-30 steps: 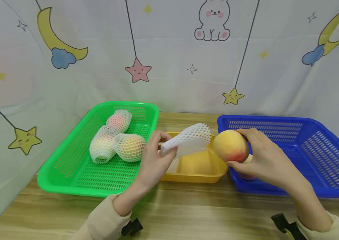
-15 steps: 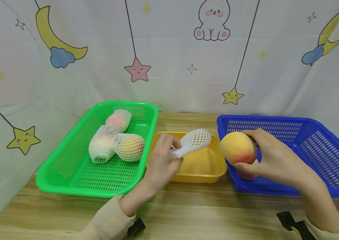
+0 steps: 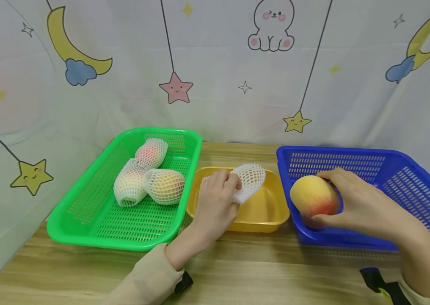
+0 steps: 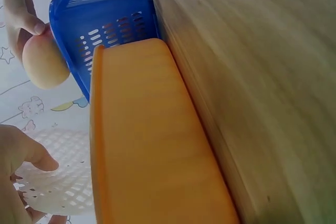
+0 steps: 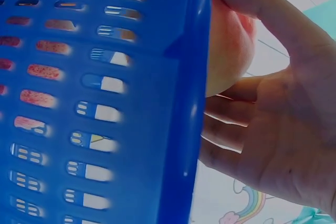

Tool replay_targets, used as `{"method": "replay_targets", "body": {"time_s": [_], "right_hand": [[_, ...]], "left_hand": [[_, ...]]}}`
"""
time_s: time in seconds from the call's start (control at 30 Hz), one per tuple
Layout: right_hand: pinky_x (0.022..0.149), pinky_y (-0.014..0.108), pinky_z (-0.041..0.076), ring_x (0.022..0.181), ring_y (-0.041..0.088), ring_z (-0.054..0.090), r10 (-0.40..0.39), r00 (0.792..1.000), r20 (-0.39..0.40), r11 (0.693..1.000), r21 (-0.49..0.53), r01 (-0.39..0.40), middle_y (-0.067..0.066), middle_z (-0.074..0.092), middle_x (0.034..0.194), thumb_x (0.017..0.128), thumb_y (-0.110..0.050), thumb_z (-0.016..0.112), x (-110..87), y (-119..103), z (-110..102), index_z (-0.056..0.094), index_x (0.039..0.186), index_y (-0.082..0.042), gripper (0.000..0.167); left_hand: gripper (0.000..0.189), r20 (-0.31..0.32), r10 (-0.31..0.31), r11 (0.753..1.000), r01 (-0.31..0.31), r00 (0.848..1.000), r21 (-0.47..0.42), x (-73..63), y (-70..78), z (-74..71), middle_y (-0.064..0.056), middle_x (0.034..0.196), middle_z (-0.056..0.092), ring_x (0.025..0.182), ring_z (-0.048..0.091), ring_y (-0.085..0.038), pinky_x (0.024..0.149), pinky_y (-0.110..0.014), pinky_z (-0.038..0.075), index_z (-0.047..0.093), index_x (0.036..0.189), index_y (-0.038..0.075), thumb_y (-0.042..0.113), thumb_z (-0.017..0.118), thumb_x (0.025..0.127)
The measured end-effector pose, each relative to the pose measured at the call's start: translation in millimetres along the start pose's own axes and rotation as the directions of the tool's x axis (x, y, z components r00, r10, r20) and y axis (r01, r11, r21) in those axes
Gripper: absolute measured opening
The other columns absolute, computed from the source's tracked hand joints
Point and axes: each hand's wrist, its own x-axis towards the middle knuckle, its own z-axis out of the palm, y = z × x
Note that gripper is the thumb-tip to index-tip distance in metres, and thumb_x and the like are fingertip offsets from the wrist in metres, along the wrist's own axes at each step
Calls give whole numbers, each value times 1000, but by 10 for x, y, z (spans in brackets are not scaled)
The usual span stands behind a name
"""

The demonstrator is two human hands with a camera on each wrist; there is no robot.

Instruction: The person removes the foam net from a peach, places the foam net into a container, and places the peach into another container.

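My left hand [image 3: 216, 203] pinches a white foam net sleeve [image 3: 251, 180] above the yellow plastic tray [image 3: 258, 216]. The sleeve fans out past the fingertips, with no fruit in it. On the other side, my right hand [image 3: 369, 209] grips a bare yellow peach [image 3: 312, 192] with a red blush, thumb below and fingers at its far side. This peach is over the near left corner of the blue basket [image 3: 352, 149], right at the rim in the right wrist view. Reddish fruit [image 5: 44, 72] shows through the basket's slots, mostly hidden in the head view.
To the left stands a green basket [image 3: 97, 242] with several fruits in white foam nets, one being a yellow netted fruit [image 3: 164, 186]. All containers sit on a wooden table [image 3: 257, 267]. Behind hangs a white cloth [image 3: 215, 114] printed with stars and moons.
The right hand has carried the peach right and down over the blue basket's corner. My left hand has shifted right with the foam net, over the yellow tray.
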Motion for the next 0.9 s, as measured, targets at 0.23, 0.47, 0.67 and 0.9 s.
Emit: {"method": "replay_targets", "body": {"time_s": [0.23, 0.47, 0.67, 0.9], "right_hand": [[77, 37, 49, 96, 19, 55, 23, 999, 42, 1000, -22, -22, 4, 61, 109, 63, -73, 72, -23, 65, -10, 55, 120, -12, 85], [71, 29, 48, 87, 14, 55, 45, 993, 106, 998, -45, -40, 0, 62, 99, 64, -65, 78, -30, 154, -17, 58, 114, -11, 76], [68, 27, 47, 83, 11, 54, 37, 988, 153, 999, -34, -32, -2, 62, 96, 64, -57, 81, -18, 197, 22, 59, 113, -8, 72], [66, 27, 45, 80, 12, 53, 75, 986, 151, 996, -56, -68, 0, 62, 94, 63, -58, 82, -54, 259, -5, 59, 111, -6, 74]], "left_hand": [[32, 39, 32, 993, -36, 999, 110, 10, 7, 101, -2, 83, 51, 78, 51, -20, 63, -30, 38, 54, 86, 12, -7, 67, 64], [21, 49, 93, 969, -102, 994, 224, 20, 7, 195, -2, 85, 51, 79, 51, -19, 66, -30, 39, 54, 88, 12, -2, 63, 75], [15, 94, 119, 946, -142, 988, 292, 36, 33, 248, -2, 83, 49, 77, 49, -18, 63, -28, 36, 54, 90, 12, -1, 55, 82], [22, 160, 53, 921, -110, 986, 375, 9, 44, 292, -1, 85, 51, 79, 50, -18, 62, -27, 37, 55, 93, 14, 6, 68, 77]]}}
